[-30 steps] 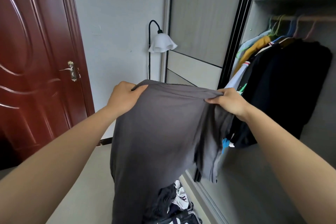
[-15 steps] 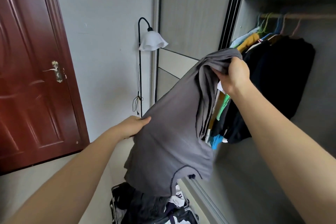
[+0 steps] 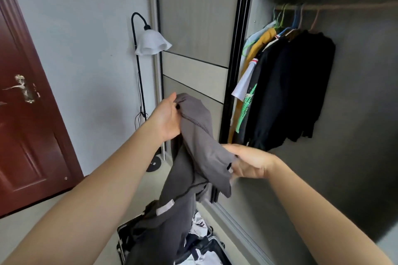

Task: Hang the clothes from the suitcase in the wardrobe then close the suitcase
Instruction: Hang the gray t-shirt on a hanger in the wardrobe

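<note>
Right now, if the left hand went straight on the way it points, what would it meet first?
Probably the pale grey sliding wardrobe door; the left hand, gripping the dark grey fabric garment, points up towards it. Depth is unclear.

1. Pale beige floor [image 3: 25, 221]: an open black suitcase with a silvery frame [image 3: 213, 240] sits on it, right beside the grey wardrobe door track [image 3: 237, 221].
2. The flat round black base of a floor lamp [image 3: 154, 163] also stands on that floor, over by the wall.
</note>
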{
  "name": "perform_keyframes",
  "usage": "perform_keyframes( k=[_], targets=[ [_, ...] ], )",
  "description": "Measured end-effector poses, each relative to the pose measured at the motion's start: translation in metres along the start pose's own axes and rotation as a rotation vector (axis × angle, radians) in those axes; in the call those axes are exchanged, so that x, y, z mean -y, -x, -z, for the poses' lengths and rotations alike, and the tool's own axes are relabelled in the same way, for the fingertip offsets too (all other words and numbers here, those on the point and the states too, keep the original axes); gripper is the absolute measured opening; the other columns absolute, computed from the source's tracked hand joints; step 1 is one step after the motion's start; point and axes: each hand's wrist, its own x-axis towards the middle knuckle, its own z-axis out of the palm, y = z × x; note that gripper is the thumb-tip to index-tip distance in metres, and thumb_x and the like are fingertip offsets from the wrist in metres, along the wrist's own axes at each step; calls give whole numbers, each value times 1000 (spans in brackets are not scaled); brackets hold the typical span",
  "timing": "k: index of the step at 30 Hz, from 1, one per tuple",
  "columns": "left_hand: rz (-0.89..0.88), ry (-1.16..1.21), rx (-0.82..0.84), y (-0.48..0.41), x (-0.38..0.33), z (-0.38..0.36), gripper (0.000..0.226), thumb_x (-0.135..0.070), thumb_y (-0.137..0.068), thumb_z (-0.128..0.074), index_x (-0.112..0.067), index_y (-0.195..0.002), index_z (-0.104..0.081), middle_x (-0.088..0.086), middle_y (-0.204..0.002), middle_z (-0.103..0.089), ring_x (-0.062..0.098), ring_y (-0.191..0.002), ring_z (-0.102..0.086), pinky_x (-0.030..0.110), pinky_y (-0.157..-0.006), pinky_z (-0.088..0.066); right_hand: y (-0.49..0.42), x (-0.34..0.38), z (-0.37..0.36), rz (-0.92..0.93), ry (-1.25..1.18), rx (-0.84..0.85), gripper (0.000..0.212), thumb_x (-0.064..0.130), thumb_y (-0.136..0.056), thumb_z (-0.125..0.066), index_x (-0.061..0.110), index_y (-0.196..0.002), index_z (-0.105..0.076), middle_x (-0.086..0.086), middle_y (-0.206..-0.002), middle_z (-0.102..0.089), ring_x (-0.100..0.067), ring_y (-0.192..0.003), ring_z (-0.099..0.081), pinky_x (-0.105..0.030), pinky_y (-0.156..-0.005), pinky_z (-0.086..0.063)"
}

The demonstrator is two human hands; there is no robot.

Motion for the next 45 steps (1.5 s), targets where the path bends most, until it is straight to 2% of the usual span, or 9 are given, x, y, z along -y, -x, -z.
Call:
perform_keyframes(
  k=[4,8,10,12,23,30,37,42,45],
  targets=[
    [-24,54,-44,-4,4,10,40,-38,-103,-35,-12,-130,-51,14,-120,-62,26,-106,-61,38,-86,-50,-11,-18,-9,47,32,53,13,28,-96,-58,26,-93,-70,2,-103,-69,-14,-102,-61,-53,-102,-44],
    [-60,21,-48,2,-9,28,24,-29,-96,-55,-10,-111,-58,11,-91,-67,25,-88,-66,38,-80,-53,-29,1,-12,133,-191,-80,8,9,-91,-57,8,-99,-60,-4,-84,-64,-12,-74,-61,-29,-77,-50],
    [-85,-23,-58,6,-18,42,26,-21,-91,-62,-9,-112,-54,9,-71,-68,23,-73,-69,32,-71,-57,-37,18,-15,159,-292,-164,33,18,-83,-64,8,-113,-56,-15,-95,-55,-19,-80,-56,-30,-80,-48],
    [-100,-66,-88,9,-22,54,21,-14,-89,-62,-8,-106,-52,7,-58,-64,20,-60,-67,26,-58,-56,-44,35,-22,209,-274,-225,18,15,-91,-57,2,-104,-60,-18,-97,-60,-25,-88,-59,-39,-92,-49],
    [6,-369,-205,14,17,103,40,-41,-93,-48,-10,-111,-65,9,-105,-71,23,-91,-68,37,-84,-52,-69,106,-41,321,-328,-406,24,4,-100,-41,-5,-95,-63,-16,-84,-63,-20,-64,-55,-25,-50,-51],
    [13,-758,105,25,99,87,33,-51,-85,-64,-38,-115,-57,-17,-112,-66,-2,-100,-63,23,-81,-52,-64,124,-13,435,-457,-564,22,4,-99,-41,-1,-90,-60,-11,-72,-64,-17,-56,-62,-25,-47,-52],
    [-2,-577,-82,-17,119,68,18,-29,-89,-67,-14,-97,-73,-3,-84,-75,10,-79,-71,24,-76,-56,-20,117,60,535,-544,-889,16,0,-96,-42,1,-96,-58,-10,-77,-61,-20,-65,-61,-26,-50,-51],
    [-196,-990,-258,-55,88,32,17,-20,-90,-63,-9,-80,-72,3,-60,-64,18,-63,-62,23,-57,-41,24,97,129,598,-642,-1128,19,-7,-93,-39,-3,-93,-57,-17,-82,-59,-27,-70,-61,-32,-52,-54],
    [-228,-1055,-366,-78,65,-12,16,-17,-89,-62,-6,-79,-67,15,-75,-68,28,-72,-65,32,-62,-55,41,84,169,598,-623,-1244,22,-6,-93,-40,6,-76,-48,-11,-72,-51,-21,-62,-54,-27,-47,-48]
  ],
)
